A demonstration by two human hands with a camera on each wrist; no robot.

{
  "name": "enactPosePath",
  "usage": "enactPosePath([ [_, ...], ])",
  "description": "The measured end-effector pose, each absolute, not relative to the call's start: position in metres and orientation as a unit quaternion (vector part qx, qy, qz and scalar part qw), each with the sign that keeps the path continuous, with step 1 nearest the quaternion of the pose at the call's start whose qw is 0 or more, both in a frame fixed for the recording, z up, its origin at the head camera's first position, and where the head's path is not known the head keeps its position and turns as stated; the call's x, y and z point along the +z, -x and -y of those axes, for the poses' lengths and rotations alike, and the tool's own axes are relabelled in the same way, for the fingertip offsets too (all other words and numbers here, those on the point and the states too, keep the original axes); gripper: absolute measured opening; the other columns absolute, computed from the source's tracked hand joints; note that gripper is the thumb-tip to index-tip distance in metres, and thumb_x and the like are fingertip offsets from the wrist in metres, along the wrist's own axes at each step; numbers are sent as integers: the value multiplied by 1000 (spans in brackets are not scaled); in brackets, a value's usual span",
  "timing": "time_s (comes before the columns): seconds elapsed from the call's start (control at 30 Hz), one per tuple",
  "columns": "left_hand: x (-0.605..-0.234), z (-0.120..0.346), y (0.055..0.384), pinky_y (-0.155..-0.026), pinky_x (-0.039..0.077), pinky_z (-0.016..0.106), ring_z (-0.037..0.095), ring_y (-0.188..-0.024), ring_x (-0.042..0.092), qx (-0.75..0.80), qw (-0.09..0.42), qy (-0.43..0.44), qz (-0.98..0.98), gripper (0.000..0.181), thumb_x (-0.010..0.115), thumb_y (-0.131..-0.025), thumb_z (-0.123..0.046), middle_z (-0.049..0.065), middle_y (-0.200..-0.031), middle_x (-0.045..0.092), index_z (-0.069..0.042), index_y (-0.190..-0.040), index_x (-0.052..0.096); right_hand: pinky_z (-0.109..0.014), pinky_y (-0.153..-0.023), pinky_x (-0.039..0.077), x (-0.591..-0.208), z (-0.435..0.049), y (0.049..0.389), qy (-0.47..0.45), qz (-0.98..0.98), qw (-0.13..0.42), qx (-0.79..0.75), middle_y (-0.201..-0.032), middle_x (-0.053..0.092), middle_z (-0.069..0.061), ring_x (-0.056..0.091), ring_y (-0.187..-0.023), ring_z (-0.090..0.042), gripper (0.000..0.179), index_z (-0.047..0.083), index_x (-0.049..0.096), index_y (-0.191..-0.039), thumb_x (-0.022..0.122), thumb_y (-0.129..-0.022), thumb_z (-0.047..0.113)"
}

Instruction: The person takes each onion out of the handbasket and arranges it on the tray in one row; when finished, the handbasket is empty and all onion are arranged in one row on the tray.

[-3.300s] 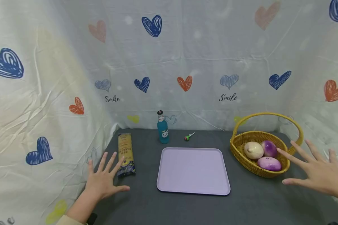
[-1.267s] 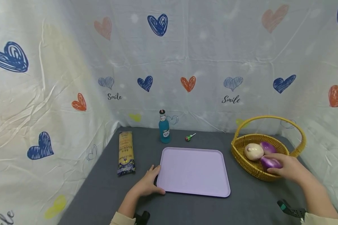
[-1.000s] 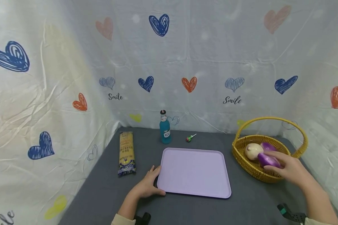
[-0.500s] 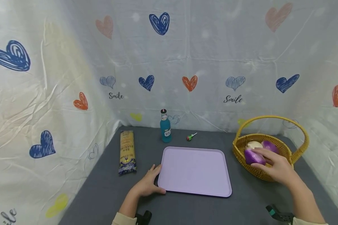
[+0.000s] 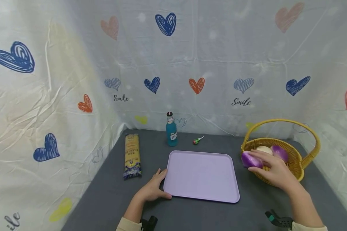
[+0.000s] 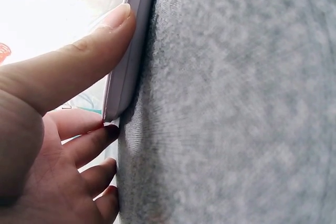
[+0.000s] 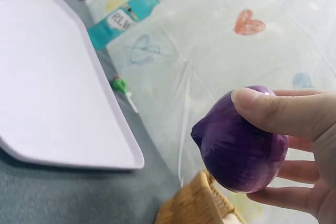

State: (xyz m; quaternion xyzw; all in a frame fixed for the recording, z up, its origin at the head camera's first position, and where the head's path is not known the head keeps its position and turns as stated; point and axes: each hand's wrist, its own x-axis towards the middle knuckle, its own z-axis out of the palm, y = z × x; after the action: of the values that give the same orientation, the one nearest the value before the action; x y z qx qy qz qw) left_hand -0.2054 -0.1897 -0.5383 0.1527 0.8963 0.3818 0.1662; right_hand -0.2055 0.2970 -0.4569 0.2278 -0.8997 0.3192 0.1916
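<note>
My right hand point(image 5: 273, 168) grips a purple onion point(image 5: 251, 160) between thumb and fingers, raised over the left rim of the yellow wicker basket point(image 5: 296, 173). In the right wrist view the onion point(image 7: 236, 145) shows its pointed tip, away from the palm. A white onion point(image 5: 264, 149) and another purple onion point(image 5: 280, 153) lie in the basket, partly behind the hand. My left hand point(image 5: 151, 189) holds the near left corner of the lilac tray point(image 5: 202, 176). In the left wrist view its thumb lies along the tray's side point(image 6: 123, 80) and a fingertip touches the corner.
A yellow and blue packet point(image 5: 132, 155) lies at the left of the grey table point(image 5: 110, 199). Behind the tray stand a blue bottle point(image 5: 171, 131) and, lying to its right, a lollipop point(image 5: 198, 140). A white curtain with hearts point(image 5: 214, 51) hangs behind the table.
My right hand has taken a purple onion from the basket and moved it left to the rim. My left hand has come from beside the packet to the tray's corner and stayed there.
</note>
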Motion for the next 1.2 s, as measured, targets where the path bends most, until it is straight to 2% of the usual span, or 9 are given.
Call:
enactPosePath([
  [0.13,-539,189,206,-116,12,73,45,-155,3,380,170,-145,-898,112,90,-74,-39,13,-168,23,-8,-161,25,2,-95,31,-457,-289,207,-223,905,193,305,-131,69,-3,53,-119,7,62,26,67,-134,90,-76,22],
  [0.37,-535,188,209,-116,14,73,49,-154,5,377,167,-143,-899,112,90,-74,-38,12,-168,23,-10,-161,25,-5,-90,45,-460,-273,208,-266,877,170,362,-133,66,-13,48,-124,14,61,17,67,-134,88,-77,12],
  [0.6,-539,190,208,-117,13,72,46,-155,4,383,163,-146,-897,112,89,-75,-38,10,-168,23,-10,-161,25,-9,-90,49,-460,-249,213,-288,857,143,402,-135,65,-14,49,-125,11,60,12,66,-133,87,-77,9],
  [0.97,-539,190,206,-116,14,73,50,-153,5,382,167,-143,-898,112,89,-75,-39,11,-168,21,-10,-161,24,-19,-89,55,-466,-213,223,-330,822,115,449,-136,64,-15,55,-125,4,57,8,66,-132,86,-79,8],
  [1.1,-538,190,205,-115,15,74,53,-152,6,383,169,-140,-897,112,89,-75,-39,12,-168,20,-11,-161,24,-30,-87,59,-465,-202,227,-335,820,115,450,-135,64,-17,59,-125,-7,56,9,67,-132,86,-79,10],
  [1.2,-537,190,204,-115,15,74,54,-151,6,383,170,-137,-897,112,89,-75,-38,13,-168,20,-10,-161,24,-39,-86,60,-466,-193,230,-343,817,110,450,-135,64,-18,63,-124,-22,55,9,67,-132,86,-80,12],
])
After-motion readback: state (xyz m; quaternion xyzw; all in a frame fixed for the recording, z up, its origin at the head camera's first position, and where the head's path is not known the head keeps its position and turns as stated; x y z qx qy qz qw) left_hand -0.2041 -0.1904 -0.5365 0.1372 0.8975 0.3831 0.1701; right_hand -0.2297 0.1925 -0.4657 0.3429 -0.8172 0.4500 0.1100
